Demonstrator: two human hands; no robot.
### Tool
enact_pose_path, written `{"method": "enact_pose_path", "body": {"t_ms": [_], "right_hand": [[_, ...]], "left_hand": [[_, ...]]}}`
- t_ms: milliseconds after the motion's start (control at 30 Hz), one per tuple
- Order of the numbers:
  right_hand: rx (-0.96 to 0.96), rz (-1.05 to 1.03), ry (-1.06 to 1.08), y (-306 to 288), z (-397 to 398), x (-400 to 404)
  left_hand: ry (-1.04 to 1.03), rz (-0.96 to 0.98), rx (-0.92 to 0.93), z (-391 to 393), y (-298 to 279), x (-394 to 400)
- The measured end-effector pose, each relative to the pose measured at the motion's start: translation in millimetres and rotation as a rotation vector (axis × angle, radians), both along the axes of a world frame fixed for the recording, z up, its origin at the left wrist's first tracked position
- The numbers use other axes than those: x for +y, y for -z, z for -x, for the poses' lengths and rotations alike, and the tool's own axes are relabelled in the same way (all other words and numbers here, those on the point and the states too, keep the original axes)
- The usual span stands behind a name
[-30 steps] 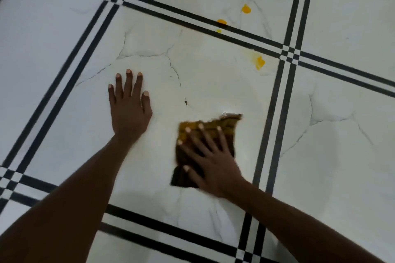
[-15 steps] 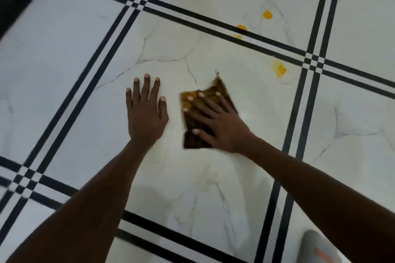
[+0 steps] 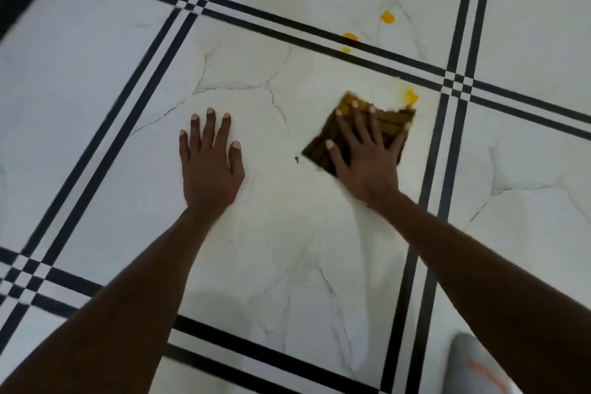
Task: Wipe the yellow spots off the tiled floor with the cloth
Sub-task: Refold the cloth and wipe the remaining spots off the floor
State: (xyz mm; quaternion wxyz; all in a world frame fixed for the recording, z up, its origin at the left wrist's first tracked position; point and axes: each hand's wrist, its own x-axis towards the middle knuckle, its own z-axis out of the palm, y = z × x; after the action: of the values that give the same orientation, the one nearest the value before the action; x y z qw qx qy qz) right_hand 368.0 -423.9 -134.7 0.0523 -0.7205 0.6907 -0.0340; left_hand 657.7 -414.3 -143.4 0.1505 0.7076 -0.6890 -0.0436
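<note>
Right hand: our right hand (image 3: 367, 157) presses flat, fingers spread, on the folded brown cloth (image 3: 380, 125); nothing is pinched.
Left hand: our left hand (image 3: 209, 163) lies open on the tiled floor (image 3: 287, 249), bracing, holding nothing.
Nearest spot: the smeared yellow spot (image 3: 410, 98) sits at about one o'clock from the cloth, just beside its far corner; our right hand is nearer.
Other spots: four yellow spots (image 3: 387, 17) lie farther off toward twelve o'clock.
Change: half a second ago the cloth was beside our left hand; it has swept right.
</note>
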Motion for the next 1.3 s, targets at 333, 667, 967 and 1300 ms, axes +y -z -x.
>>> {"method": "enact_pose_path", "body": {"t_ms": [333,667,967,1300], "right_hand": [[-0.013,-0.005,-0.489,4.0,24.4,62.9],[-0.098,-0.037,0.216,-3.4,93.6,-102.4],[0.013,-0.099,-0.560,-8.9,51.9,-35.1],[-0.040,0.013,-0.127,-7.9,37.8,-202.9]], "left_hand": [[-0.011,0.034,-0.028,1.3,0.2,0.6],[0.145,0.023,-0.039,70.9,5.2,-66.4],[0.114,-0.044,-0.054,74.8,-2.7,-66.1],[0.090,-0.106,-0.018,76.0,-7.4,-69.8]]}}
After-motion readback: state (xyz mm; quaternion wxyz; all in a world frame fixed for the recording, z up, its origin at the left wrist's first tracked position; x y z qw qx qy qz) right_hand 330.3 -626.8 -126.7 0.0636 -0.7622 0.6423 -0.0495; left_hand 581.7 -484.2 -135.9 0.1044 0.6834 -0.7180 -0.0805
